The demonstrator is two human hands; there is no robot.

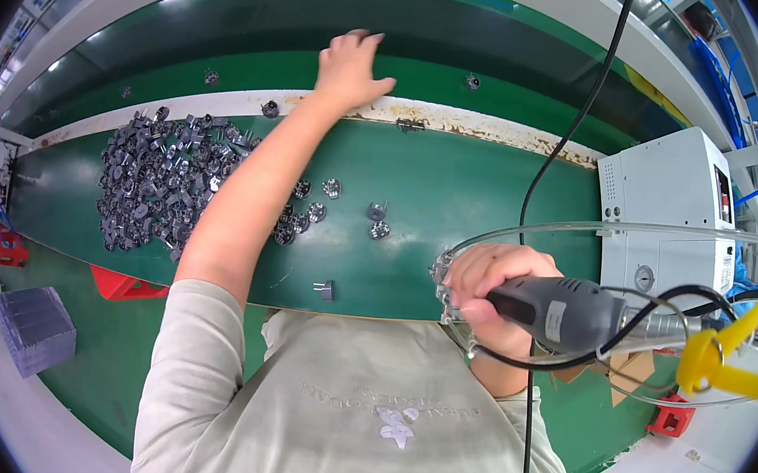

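Note:
My left hand [349, 71] reaches across the bench over the far green conveyor belt, thumb and fingers apart. Nothing shows in its grip, though the underside of the fingers is hidden. In my right hand [504, 280] is a grey powered screwdriver [568, 314], lying sideways above the bench's near right part, its tip end toward the left. A big heap of small dark grey plug parts [166, 175] with metal pins covers the bench's left side, beside my left forearm. Several loose ones lie between my arms, among them a plug part [380, 229] and another plug part [324, 290] by the near edge.
A white ledge [481, 124] with worn paint divides the green bench [494, 184] from the belt [426, 79], which carries a few plug parts. A white machine box [664, 209] stands at the right. A black cable [583, 110] hangs down past my right hand. Red bins [123, 285] sit below.

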